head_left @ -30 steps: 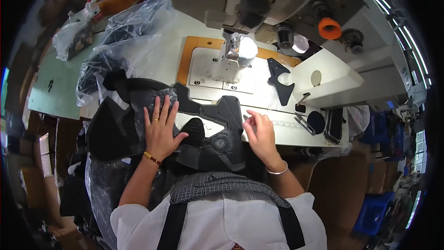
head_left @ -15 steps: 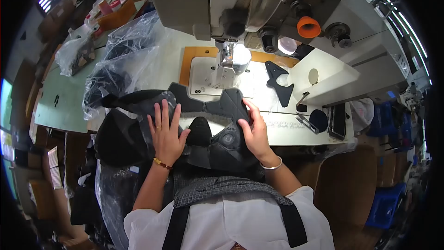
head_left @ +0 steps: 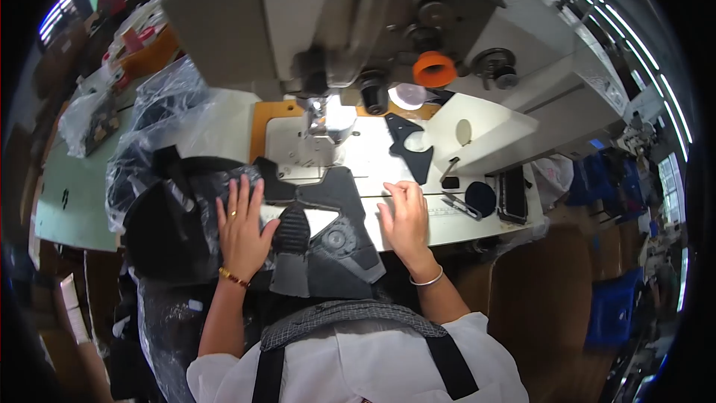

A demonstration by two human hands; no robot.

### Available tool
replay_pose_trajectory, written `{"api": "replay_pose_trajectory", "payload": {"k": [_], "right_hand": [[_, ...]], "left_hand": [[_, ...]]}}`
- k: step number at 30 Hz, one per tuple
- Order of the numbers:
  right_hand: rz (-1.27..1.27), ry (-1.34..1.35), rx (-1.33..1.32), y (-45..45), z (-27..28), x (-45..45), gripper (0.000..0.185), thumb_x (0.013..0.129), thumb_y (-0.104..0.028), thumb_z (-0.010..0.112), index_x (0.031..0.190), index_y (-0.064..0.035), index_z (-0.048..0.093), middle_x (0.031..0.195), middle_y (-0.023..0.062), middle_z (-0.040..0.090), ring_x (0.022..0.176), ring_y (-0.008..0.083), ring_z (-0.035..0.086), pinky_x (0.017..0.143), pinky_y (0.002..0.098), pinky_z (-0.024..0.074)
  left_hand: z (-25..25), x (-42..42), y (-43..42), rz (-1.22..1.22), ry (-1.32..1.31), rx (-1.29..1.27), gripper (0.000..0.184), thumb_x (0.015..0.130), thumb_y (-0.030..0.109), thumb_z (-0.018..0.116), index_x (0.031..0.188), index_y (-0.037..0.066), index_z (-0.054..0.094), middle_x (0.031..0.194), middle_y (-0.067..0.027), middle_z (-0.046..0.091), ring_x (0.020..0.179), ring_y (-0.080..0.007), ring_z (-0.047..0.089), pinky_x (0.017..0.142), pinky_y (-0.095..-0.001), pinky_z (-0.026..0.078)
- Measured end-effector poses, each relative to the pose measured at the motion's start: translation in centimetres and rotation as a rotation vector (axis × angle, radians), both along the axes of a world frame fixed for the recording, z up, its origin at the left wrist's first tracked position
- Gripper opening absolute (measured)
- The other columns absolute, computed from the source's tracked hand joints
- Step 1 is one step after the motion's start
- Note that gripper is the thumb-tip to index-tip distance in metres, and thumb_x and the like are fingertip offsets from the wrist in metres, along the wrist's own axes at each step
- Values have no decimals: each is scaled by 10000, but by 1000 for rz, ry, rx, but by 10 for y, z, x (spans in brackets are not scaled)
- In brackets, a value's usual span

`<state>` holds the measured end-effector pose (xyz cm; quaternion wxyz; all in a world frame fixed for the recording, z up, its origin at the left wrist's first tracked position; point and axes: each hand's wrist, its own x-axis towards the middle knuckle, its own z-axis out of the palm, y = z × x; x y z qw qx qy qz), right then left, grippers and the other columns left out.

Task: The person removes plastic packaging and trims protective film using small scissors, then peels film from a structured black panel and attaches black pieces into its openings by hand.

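Observation:
A black padded fabric piece (head_left: pixel 344 198) with cut-outs, a ribbed tab and a round moulded mark lies along the table's front edge, below the sewing machine's needle area (head_left: pixel 322 123). My left hand (head_left: pixel 245 231) rests flat on its left part, fingers stretched out. To the right of the piece is my right hand (head_left: pixel 406 220), apart from it, over the white table top. Its fingers are loosely bent with the thumb away from them, and nothing shows in them. A smaller flat black cut piece (head_left: pixel 406 142) lies beyond my right hand.
Right of my right hand are thread snips (head_left: pixel 461 207), a dark round disc (head_left: pixel 480 200) and a black tray (head_left: pixel 512 195). The sewing machine arm (head_left: pixel 552 97) overhangs the table. Clear plastic bags (head_left: pixel 160 123) sit at left, beside a green surface (head_left: pixel 74 194).
My right hand has come off the black padded piece and is now beside it. The piece's right part lies flatter and lower. The whole view has shifted.

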<state>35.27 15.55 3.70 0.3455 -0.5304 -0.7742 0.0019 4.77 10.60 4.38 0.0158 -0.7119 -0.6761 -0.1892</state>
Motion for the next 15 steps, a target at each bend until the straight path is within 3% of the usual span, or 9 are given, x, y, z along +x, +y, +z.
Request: {"api": "replay_pose_trajectory", "payload": {"k": [2,7,11,15], "right_hand": [[-99,-5,18,6,4,15,448,768,-58,761,1185,1,608,1086,145,535,1024,322,548,858,418,460],[-84,-99,-1,36,3,16,588,793,-38,712,1319,89,482,1358,281,471,1175,428,512,1010,454,440],[-156,-221,49,74,9,4,554,804,-44,701,1301,82,492,1343,297,476,1166,427,514,1009,457,444],[-108,-270,99,86,10,7,462,803,-32,693,1232,53,542,1236,243,533,1122,396,535,956,440,475]], "left_hand": [[3,-4,-3,-13,-43,8,727,868,302,687,1506,110,393,1603,-141,284,1498,-329,209,1204,-526,117],[9,-6,-9,-29,-65,54,716,860,277,700,1491,102,412,1612,-160,249,1505,-340,182,1202,-543,113],[11,-4,-9,-17,-20,32,702,840,269,725,1464,105,450,1612,-165,238,1504,-341,181,1197,-561,125],[7,-5,-8,-24,-32,47,696,829,258,736,1450,92,467,1602,-167,262,1498,-341,199,1198,-557,132]]}}
